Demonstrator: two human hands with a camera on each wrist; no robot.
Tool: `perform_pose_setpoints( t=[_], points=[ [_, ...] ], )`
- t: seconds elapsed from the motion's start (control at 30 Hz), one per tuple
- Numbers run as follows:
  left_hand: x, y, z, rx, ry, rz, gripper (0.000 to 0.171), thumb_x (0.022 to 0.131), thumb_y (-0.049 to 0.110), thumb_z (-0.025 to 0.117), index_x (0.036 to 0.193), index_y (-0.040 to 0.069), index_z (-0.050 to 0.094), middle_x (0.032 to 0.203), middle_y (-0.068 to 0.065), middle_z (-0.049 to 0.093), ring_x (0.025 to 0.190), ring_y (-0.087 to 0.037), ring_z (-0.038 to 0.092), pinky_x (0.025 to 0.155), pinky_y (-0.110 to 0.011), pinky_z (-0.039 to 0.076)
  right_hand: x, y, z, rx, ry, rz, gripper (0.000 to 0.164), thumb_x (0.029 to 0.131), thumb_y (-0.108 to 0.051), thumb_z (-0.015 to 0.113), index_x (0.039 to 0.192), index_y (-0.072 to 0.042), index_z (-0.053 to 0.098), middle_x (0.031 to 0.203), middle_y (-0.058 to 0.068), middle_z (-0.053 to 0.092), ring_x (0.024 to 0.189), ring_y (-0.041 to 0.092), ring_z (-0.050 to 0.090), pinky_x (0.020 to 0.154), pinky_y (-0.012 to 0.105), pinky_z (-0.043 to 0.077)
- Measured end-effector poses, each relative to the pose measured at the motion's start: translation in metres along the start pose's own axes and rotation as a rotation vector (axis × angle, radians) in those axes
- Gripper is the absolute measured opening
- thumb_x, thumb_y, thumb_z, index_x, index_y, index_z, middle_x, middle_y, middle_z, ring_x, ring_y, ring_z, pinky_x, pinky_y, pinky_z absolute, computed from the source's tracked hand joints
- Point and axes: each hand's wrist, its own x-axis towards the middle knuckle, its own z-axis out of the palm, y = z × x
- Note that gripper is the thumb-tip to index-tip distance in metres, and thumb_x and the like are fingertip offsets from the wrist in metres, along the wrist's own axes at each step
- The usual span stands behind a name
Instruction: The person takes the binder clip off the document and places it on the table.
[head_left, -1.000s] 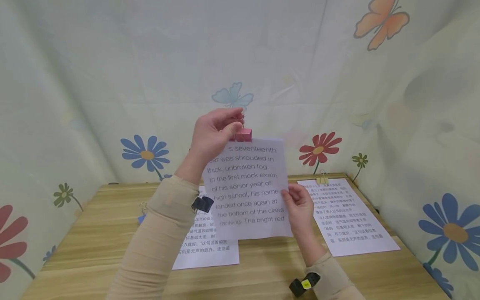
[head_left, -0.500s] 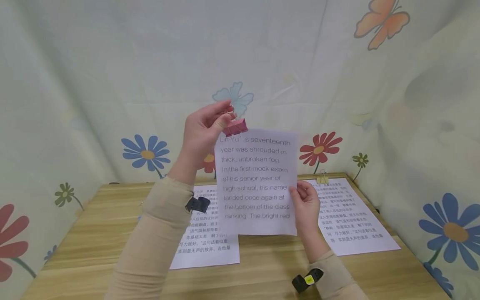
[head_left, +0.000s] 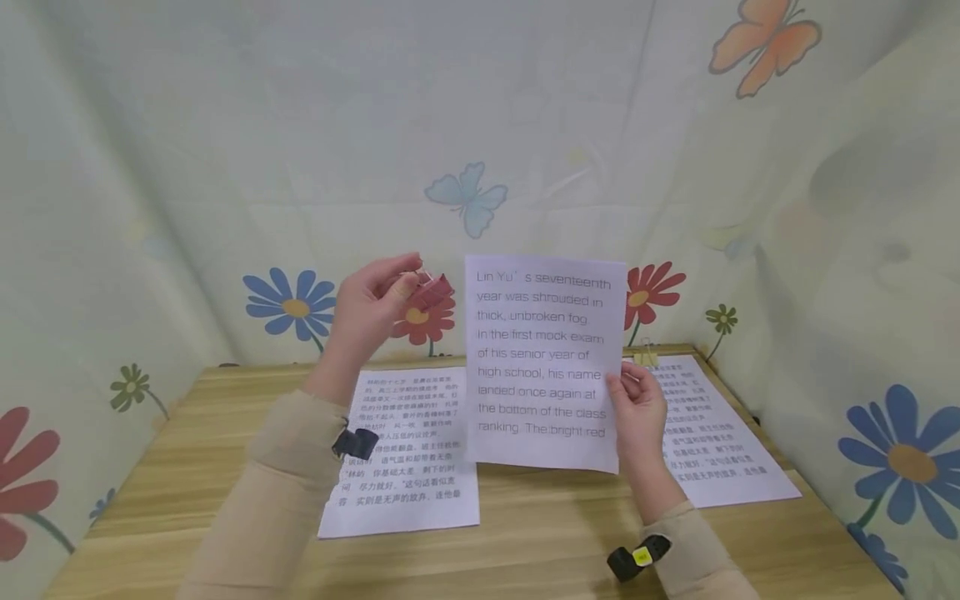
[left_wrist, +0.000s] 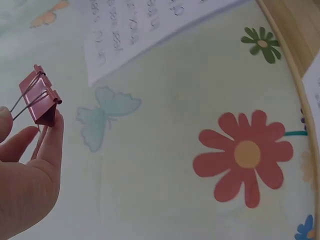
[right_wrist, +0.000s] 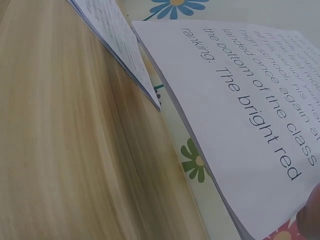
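Note:
A pink binder clip (head_left: 433, 292) is pinched by its wire handles in my left hand (head_left: 367, 308), up and left of the printed sheets. The left wrist view shows the same binder clip (left_wrist: 40, 95) with both wires between thumb and fingers and nothing in its mouth. My right hand (head_left: 639, 408) holds a stack of English-printed paper (head_left: 546, 367) upright by its lower right edge. Up close in the right wrist view, the paper (right_wrist: 225, 115) shows a thick edge of several sheets, with part of a fingertip at the far right.
On the wooden table (head_left: 540, 542) lies a stack of Chinese-printed paper (head_left: 405, 450) at left, partly behind the left forearm. Another printed stack (head_left: 727, 442) lies at right under a yellow binder clip (head_left: 645, 358). A flowered curtain (head_left: 337, 125) hangs behind the table.
The pink clip has come off the top of the English sheets and moved left and down with my left hand. My right hand has shifted the sheets to the right.

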Motion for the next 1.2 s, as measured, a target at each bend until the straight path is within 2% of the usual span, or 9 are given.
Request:
perform_pose_setpoints(
  t=[0.13, 0.33, 0.43, 0.5, 0.6, 0.73, 0.93, 1.13, 1.2],
  points=[
    [-0.008, -0.027, -0.014, 0.024, 0.005, -0.052, 0.038, 0.099, 0.015, 0.063, 0.135, 0.005, 0.061, 0.127, -0.011, 0.065, 0.113, -0.025, 0.064, 0.096, -0.030, 0.051, 0.002, 0.000, -0.007, 0.011, 0.012, 0.042, 0.019, 0.096, -0.007, 0.065, 0.114, -0.005, 0.060, 0.090, -0.013, 0.071, 0.079, 0.006, 0.068, 0.065, 0.019, 0.056],
    [-0.024, -0.067, -0.037, 0.127, 0.055, -0.140, 0.044, 0.099, 0.029, 0.064, 0.136, 0.005, 0.060, 0.128, -0.013, 0.065, 0.114, -0.024, 0.063, 0.088, -0.015, 0.048, 0.005, 0.005, -0.014, 0.019, 0.019, 0.069, 0.019, 0.095, -0.006, 0.066, 0.113, -0.007, 0.060, 0.090, -0.013, 0.071, 0.079, 0.007, 0.068, 0.065, 0.019, 0.056],
    [-0.034, -0.086, -0.049, 0.162, 0.084, -0.193, 0.045, 0.098, 0.030, 0.064, 0.135, 0.004, 0.061, 0.126, -0.015, 0.065, 0.114, -0.025, 0.062, 0.085, -0.012, 0.047, 0.006, 0.008, -0.016, 0.033, 0.023, 0.069, 0.017, 0.095, -0.005, 0.065, 0.112, -0.007, 0.061, 0.089, -0.013, 0.071, 0.078, 0.007, 0.068, 0.065, 0.019, 0.056],
    [-0.041, -0.097, -0.057, 0.191, 0.081, -0.231, 0.046, 0.100, 0.030, 0.061, 0.136, 0.003, 0.059, 0.128, -0.016, 0.064, 0.117, -0.027, 0.061, 0.091, -0.020, 0.049, 0.006, 0.009, -0.016, 0.036, 0.027, 0.066, 0.017, 0.095, -0.004, 0.065, 0.112, -0.007, 0.061, 0.087, -0.014, 0.071, 0.077, 0.006, 0.068, 0.065, 0.019, 0.056],
    [-0.053, -0.112, -0.069, 0.220, 0.065, -0.285, 0.048, 0.101, 0.032, 0.058, 0.138, 0.001, 0.056, 0.132, -0.019, 0.061, 0.122, -0.033, 0.057, 0.100, -0.038, 0.048, 0.006, 0.010, -0.018, 0.039, 0.031, 0.066, 0.017, 0.095, -0.004, 0.065, 0.111, -0.006, 0.061, 0.086, -0.015, 0.071, 0.077, 0.006, 0.068, 0.065, 0.019, 0.056],
    [-0.068, -0.130, -0.086, 0.262, 0.045, -0.316, 0.050, 0.103, 0.033, 0.053, 0.139, -0.001, 0.053, 0.134, -0.024, 0.057, 0.122, -0.038, 0.054, 0.100, -0.050, 0.046, 0.006, 0.013, -0.020, 0.044, 0.032, 0.064, 0.017, 0.095, -0.004, 0.065, 0.111, -0.004, 0.061, 0.086, -0.014, 0.071, 0.076, 0.006, 0.068, 0.064, 0.020, 0.056],
    [-0.088, -0.151, -0.112, 0.357, 0.056, -0.370, 0.054, 0.103, 0.039, 0.051, 0.138, -0.002, 0.055, 0.132, -0.026, 0.057, 0.119, -0.041, 0.054, 0.093, -0.048, 0.046, 0.005, 0.016, -0.021, 0.065, 0.033, 0.068, 0.015, 0.094, -0.002, 0.066, 0.107, -0.005, 0.061, 0.085, -0.012, 0.071, 0.075, 0.006, 0.068, 0.063, 0.019, 0.056],
    [-0.103, -0.168, -0.139, 0.403, 0.079, -0.441, 0.059, 0.101, 0.046, 0.051, 0.138, 0.000, 0.056, 0.129, -0.024, 0.061, 0.114, -0.033, 0.058, 0.082, -0.028, 0.046, 0.005, 0.016, -0.022, 0.036, 0.025, 0.090, 0.016, 0.095, -0.005, 0.066, 0.109, -0.005, 0.060, 0.086, -0.013, 0.071, 0.076, 0.006, 0.068, 0.064, 0.020, 0.056],
    [-0.107, -0.174, -0.148, 0.425, 0.079, -0.447, 0.058, 0.102, 0.045, 0.051, 0.136, -0.002, 0.056, 0.128, -0.025, 0.061, 0.110, -0.031, 0.059, 0.080, -0.027, 0.049, 0.005, 0.016, -0.022, 0.018, 0.022, 0.098, 0.017, 0.095, -0.006, 0.066, 0.111, -0.005, 0.059, 0.087, -0.014, 0.070, 0.076, 0.006, 0.068, 0.064, 0.020, 0.057]
  ],
)
